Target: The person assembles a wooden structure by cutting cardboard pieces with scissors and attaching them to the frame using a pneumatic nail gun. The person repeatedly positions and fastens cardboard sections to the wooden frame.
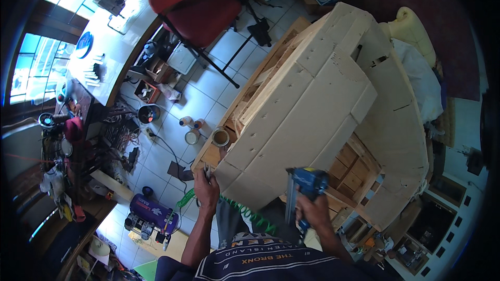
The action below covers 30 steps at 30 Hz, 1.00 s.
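Observation:
My right hand is wrapped round the grip of a blue pneumatic staple gun, held over the near side of a wooden furniture frame. Tan cardboard panels cover the top of this frame, with a row of dents along the far-left strip. At the frame's left end is my left hand, its fingers closed at the wooden edge; a small greyish bit shows at the fingertips, too small to name. A green coiled air hose runs between the two hands, across my legs.
A purple air compressor stands on the tiled floor at left. An open can sits by the frame's corner, with another can and small bottles nearby. Beyond are a red chair and a sewing table; a curved board rises at right.

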Motion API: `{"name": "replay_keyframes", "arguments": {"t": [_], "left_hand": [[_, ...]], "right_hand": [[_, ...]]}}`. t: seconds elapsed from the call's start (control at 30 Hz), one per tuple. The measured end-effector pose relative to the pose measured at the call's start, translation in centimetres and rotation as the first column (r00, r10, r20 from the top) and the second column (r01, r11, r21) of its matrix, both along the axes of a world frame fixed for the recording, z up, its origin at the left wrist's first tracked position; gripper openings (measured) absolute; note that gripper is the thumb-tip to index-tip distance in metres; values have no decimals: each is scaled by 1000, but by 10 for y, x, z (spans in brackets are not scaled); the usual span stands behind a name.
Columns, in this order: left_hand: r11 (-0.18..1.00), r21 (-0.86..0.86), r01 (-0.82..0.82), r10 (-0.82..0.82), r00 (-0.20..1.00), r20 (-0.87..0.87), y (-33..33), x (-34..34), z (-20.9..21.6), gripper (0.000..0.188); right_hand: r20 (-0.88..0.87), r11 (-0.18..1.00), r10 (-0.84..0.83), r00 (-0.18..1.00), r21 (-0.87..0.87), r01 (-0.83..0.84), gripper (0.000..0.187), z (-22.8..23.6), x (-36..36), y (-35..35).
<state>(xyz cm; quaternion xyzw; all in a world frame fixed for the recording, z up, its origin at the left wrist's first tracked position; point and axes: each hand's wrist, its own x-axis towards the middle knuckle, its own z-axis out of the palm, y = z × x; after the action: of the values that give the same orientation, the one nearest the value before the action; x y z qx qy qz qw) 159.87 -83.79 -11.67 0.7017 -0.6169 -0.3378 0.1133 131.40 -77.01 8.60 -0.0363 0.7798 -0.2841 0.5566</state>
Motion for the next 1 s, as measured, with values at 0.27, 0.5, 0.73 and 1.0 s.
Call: {"name": "replay_keyframes", "arguments": {"t": [0.27,0.5,0.73,1.0], "left_hand": [[204,4,979,-973,203,-113,6,-123,41,76],[160,62,985,-986,162,-33,31,-200,-3,80],[135,-130,982,-972,157,177,31,-197,-12,81],[316,-60,947,-926,293,-239,8,-178,24,76]], "right_hand": [[-132,976,-148,980,-180,123,18,24,-64,-51],[-239,917,-235,942,-375,133,19,-15,-185,-169],[-392,980,-43,919,-197,-39,23,-64,-250,-226],[-489,985,31,872,-133,-109,30,-72,-206,-201]]}}
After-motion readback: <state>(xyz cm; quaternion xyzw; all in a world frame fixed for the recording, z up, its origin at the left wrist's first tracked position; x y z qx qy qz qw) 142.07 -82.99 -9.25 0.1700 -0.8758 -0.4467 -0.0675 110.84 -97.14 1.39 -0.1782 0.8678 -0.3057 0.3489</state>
